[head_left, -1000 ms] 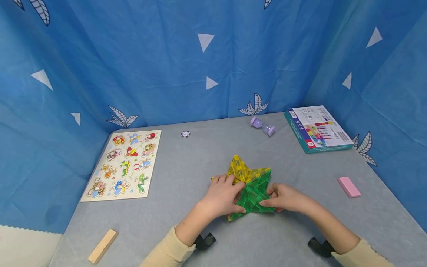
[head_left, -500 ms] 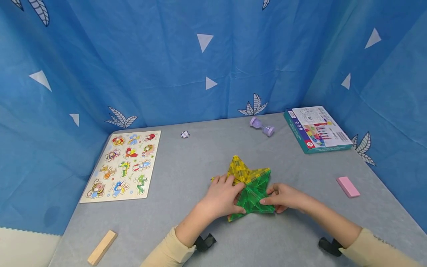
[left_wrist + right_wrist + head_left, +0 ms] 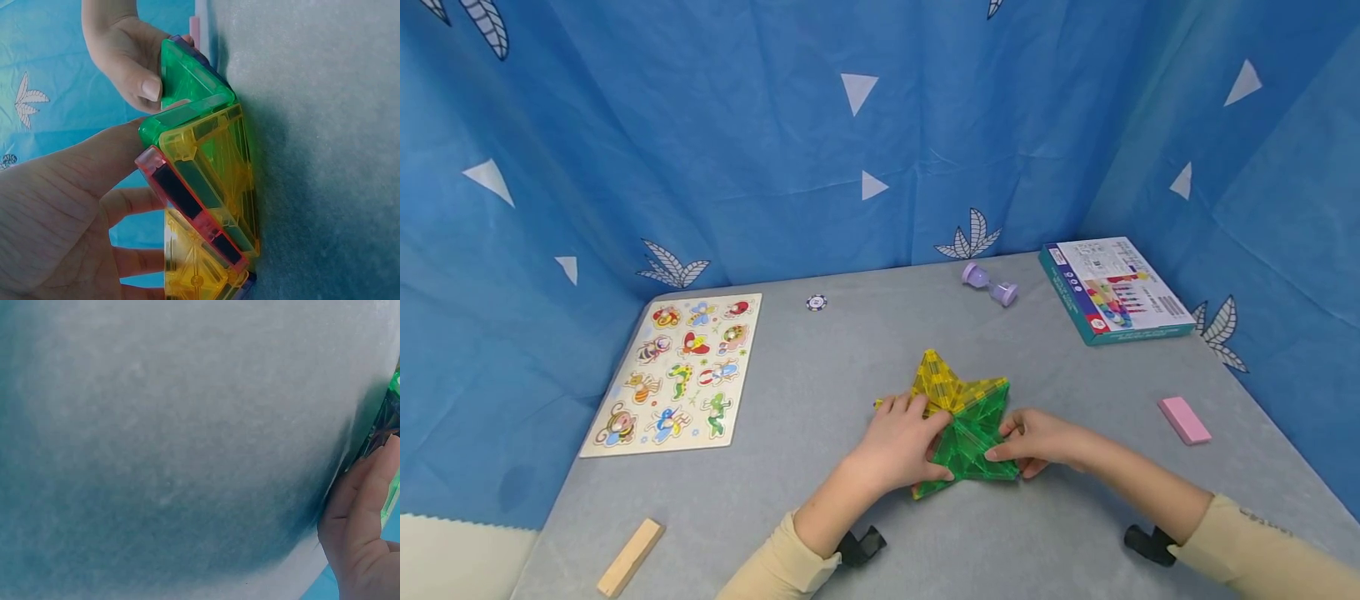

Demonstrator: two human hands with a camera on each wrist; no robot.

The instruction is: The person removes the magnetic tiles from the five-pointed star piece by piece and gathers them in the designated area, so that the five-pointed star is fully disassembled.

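A star built of translucent magnetic tiles (image 3: 972,440) lies on the grey table, yellow at the far side and green at the near side. My left hand (image 3: 898,442) spans its left side, thumb on the near edge and fingers over the yellow part. In the left wrist view a red tile (image 3: 187,197) stands beside yellow tiles (image 3: 212,169) under that thumb. My right hand (image 3: 1041,442) pinches the green right-hand point between thumb and fingers. The right wrist view shows those fingers (image 3: 359,512) at the star's edge, low against the table; most of the star is cut off there.
An insect peg puzzle board (image 3: 692,367) lies at left, a wooden block (image 3: 631,557) nearer me. A poker chip (image 3: 816,302), a purple hourglass (image 3: 989,284) and a teal box (image 3: 1116,289) lie toward the back. A pink block (image 3: 1184,420) is at right. Blue curtains (image 3: 737,150) enclose the table.
My right forearm and sleeve have swung outward to the right, while the right fingers keep their pinch on the green point. The left hand and the star stay nearly still.
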